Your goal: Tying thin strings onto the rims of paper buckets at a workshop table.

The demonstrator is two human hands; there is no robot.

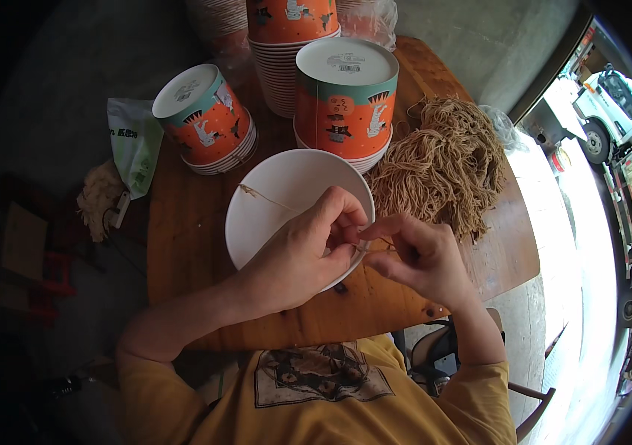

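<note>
A white paper bucket point(260, 222) sits on the wooden table in front of me, its open mouth facing up toward me. From the left part of its rim a thin tan cord point(275, 201) runs across the opening toward my hands. My left hand point(297, 248) reaches over the bucket and pinches at the right side of the rim, fingers closed on the cord. Facing it, my right hand point(423, 259) holds the cord's end between curled fingers and thumb just outside the rim. The fingertips partly hide the cord there.
Stacks of orange-and-green paper buckets, an upside-down tall one point(345, 104) and a smaller one point(208, 122), stand behind. A heap of tan cords point(446, 159) lies at the right of the table point(197, 245). A plastic bag point(138, 141) hangs at the left; a truck point(613, 104) shows outside.
</note>
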